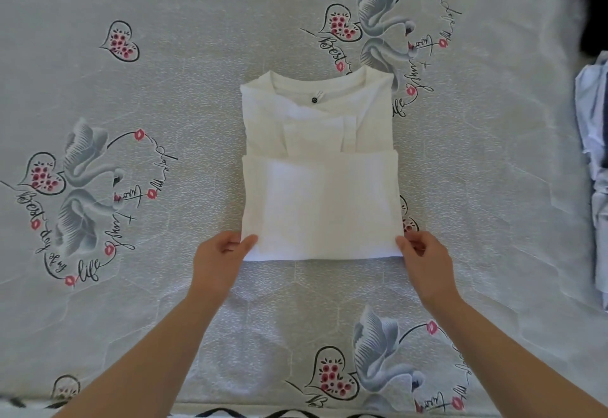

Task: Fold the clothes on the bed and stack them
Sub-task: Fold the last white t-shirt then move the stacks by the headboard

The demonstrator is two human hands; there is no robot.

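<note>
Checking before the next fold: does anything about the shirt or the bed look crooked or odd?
Nothing stands out. The white shirt lies flat and roughly square on the bedsheet, its folded lower half fairly even. The left hand and right hand pinch its near corners. Other clothes sit piled at the right edge.

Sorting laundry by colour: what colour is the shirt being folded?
White, in the head view: the shirt.

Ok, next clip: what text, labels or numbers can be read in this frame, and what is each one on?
"Best", "day", "life": script print on the bedsheet, left swan motif.
"Best", "life": same print, upper right swan motif.
Remaining script in the motifs: too stylised to read with confidence.
Round black neck label on the white shirt: too small to read.
</note>
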